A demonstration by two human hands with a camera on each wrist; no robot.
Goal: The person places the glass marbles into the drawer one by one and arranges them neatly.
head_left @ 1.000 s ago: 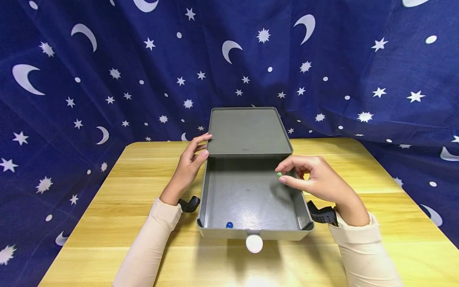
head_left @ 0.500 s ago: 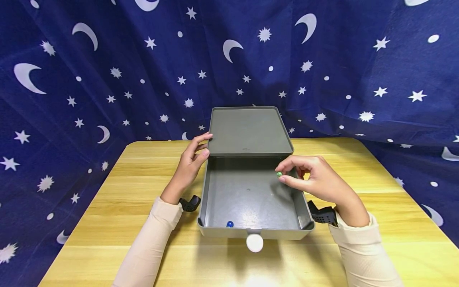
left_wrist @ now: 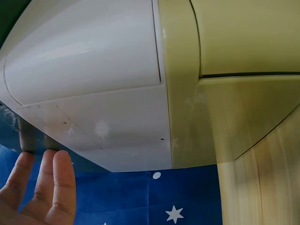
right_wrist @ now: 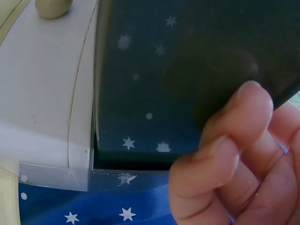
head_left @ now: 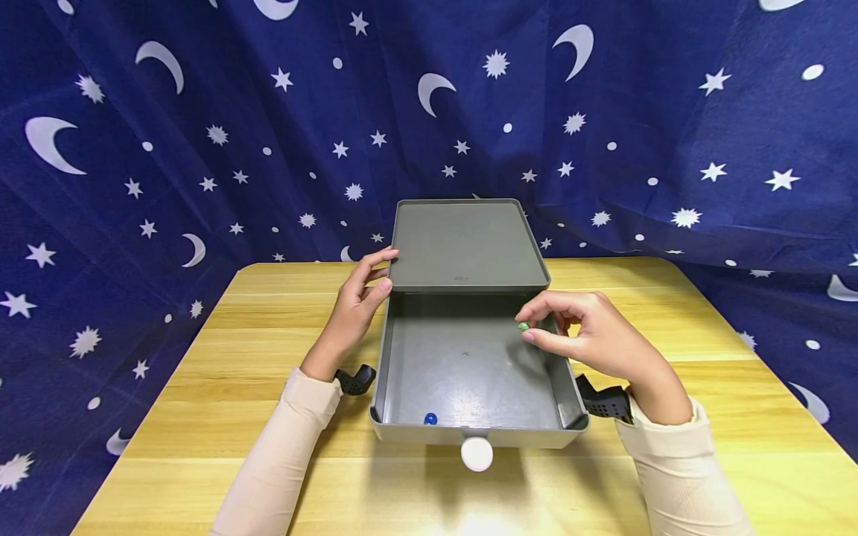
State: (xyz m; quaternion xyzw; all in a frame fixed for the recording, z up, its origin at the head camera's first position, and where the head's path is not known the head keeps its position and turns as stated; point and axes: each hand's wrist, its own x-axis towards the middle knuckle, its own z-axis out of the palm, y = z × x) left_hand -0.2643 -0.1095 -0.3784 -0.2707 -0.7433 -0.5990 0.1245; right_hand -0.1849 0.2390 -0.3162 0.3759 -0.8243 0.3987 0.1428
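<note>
A grey box (head_left: 465, 246) stands on the table with its drawer (head_left: 462, 387) pulled out toward me. Against the box's left side rests my left hand (head_left: 351, 305), thumb near the front corner; the left wrist view shows its extended fingers (left_wrist: 63, 187) at the box's wall. Over the drawer's right side, my right hand (head_left: 596, 335) pinches a small green marble (head_left: 523, 326) between thumb and fingertips. That marble is not visible in the right wrist view, where curled fingers (right_wrist: 201, 164) appear. A blue marble (head_left: 430, 419) lies inside the drawer, by the front wall on the left.
A round white knob (head_left: 477, 454) sticks out from the drawer front. The wooden table (head_left: 221, 372) extends on both sides of the box. Behind it hangs a dark blue curtain (head_left: 402, 97) with white moons and stars. Each wrist carries a black mount (head_left: 606, 402).
</note>
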